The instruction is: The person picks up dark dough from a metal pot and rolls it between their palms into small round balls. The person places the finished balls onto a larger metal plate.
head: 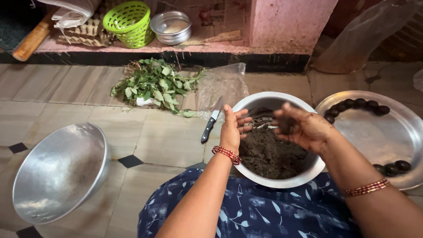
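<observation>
Blue floral cloth (264, 211) covers my lap at the bottom edge of the head view, and both my forearms reach forward over it, each with red bangles at the wrist. Just past my knees sits a steel bowl (304, 176) holding a dark brown, crumbly mixture (269, 154) heaped toward its near side. My left hand (231, 128) hovers over the bowl's left rim, edge-on, fingers loosely curled and holding nothing that I can see. My right hand (302, 128) hangs over the middle of the bowl, smeared with the mixture, fingers curled around a small dark lump (286, 125) of it. On my right lies a wide steel plate (379, 136) with dark rolled balls (357, 105) lined along its far rim and a few more at its near edge. A black-handled knife (210, 121) lies on the tiled floor just left of the bowl, beside a clear plastic bag (220, 83) and a bunch of green leaves (154, 86). Farther left a large empty steel basin (57, 174) rests tilted. On the ledge beyond stand a green basket (128, 22) and a small steel dish (171, 27).
</observation>
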